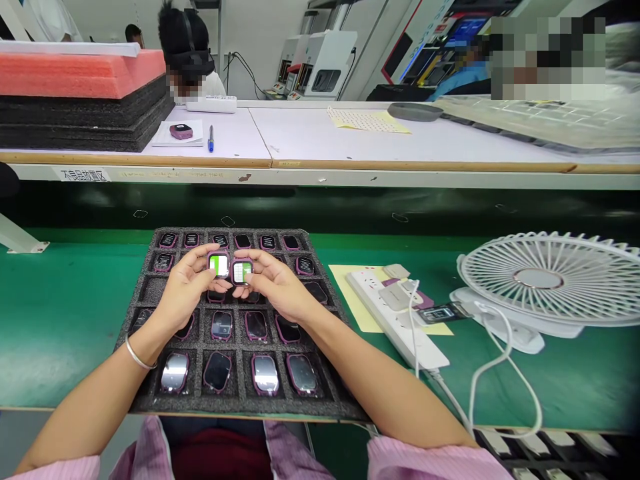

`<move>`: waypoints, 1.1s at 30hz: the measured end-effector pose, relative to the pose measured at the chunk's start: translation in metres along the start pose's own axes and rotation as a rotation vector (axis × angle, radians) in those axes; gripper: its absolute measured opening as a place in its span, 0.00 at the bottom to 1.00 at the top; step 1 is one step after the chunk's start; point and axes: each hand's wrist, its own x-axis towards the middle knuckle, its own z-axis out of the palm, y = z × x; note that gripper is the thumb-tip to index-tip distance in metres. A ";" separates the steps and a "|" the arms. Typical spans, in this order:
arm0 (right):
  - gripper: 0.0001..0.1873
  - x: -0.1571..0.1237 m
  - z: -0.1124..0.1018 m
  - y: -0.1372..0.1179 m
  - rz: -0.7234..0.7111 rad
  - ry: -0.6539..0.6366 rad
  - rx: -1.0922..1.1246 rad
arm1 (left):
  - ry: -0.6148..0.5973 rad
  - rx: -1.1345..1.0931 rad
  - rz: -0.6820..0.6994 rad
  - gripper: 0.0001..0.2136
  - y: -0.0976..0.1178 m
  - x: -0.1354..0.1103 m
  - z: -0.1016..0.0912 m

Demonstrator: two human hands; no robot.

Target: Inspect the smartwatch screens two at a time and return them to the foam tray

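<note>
My left hand (193, 283) is closed on a smartwatch (218, 264) with a purple case and a lit screen of green and white. Right beside it, a second smartwatch (242, 271) with a similar lit screen is pinched in my right hand (275, 283). Both watches are held up side by side, screens facing me, over a black foam tray (240, 400). Purple-cased watches such as this one (265, 373) lie in the tray's compartments. Some show lit text, others are dark or reflect light. My hands and forearms hide part of the tray.
Right of the tray, a white power strip (395, 320) with chargers and cables lies partly on yellow paper (345, 283). A white fan (545, 280) stands farther right. On the raised shelf (300, 140) are stacked foam sheets (85, 100), a pen (211, 139) and another watch (181, 131). People are behind it.
</note>
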 end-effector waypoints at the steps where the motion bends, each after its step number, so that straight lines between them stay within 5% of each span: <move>1: 0.20 0.000 0.000 0.000 -0.003 -0.001 -0.002 | -0.002 0.001 0.003 0.21 0.000 0.000 0.000; 14: 0.26 -0.001 0.001 -0.002 -0.044 -0.011 -0.050 | -0.026 0.018 0.054 0.26 -0.006 0.002 -0.002; 33: 0.20 -0.003 0.002 -0.005 -0.031 0.006 -0.078 | -0.001 0.063 0.026 0.20 0.000 -0.001 0.000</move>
